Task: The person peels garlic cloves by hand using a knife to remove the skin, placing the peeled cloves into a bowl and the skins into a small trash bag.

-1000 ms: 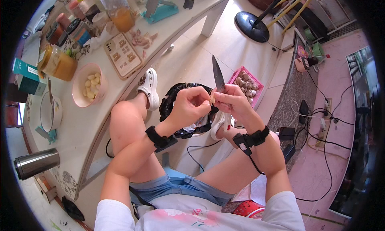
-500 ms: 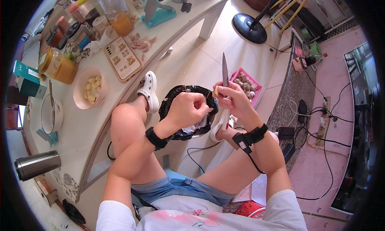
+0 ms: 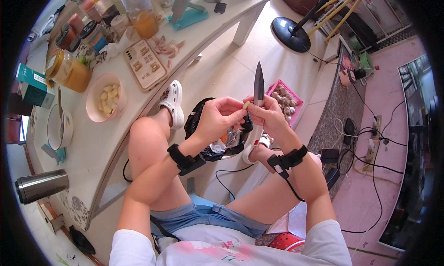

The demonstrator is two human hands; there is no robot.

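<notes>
My right hand (image 3: 269, 117) is closed round a knife (image 3: 259, 83), its blade pointing up and away from me. Between the fingertips of both hands is a pale garlic clove (image 3: 246, 105), which my left hand (image 3: 222, 116) pinches. Below my hands stands a bin lined with a black bag (image 3: 193, 120), with scraps inside. A pink basket (image 3: 299, 110) of garlic bulbs (image 3: 283, 100) sits on the floor beyond my right hand. On the table to the left, a pink bowl (image 3: 92, 110) contains several peeled cloves (image 3: 109, 99).
The white table (image 3: 99, 152) curves along my left, bearing a phone (image 3: 144, 65), loose garlic cloves (image 3: 166, 47), a honey-coloured jar (image 3: 69, 71), a white bowl (image 3: 67, 129) and a steel tumbler (image 3: 42, 186). A fan base (image 3: 290, 34) stands ahead; cables (image 3: 365, 159) run at right.
My left hand has moved right and up to meet the right hand at the clove. The knife has turned more upright, showing its blade's flat side.
</notes>
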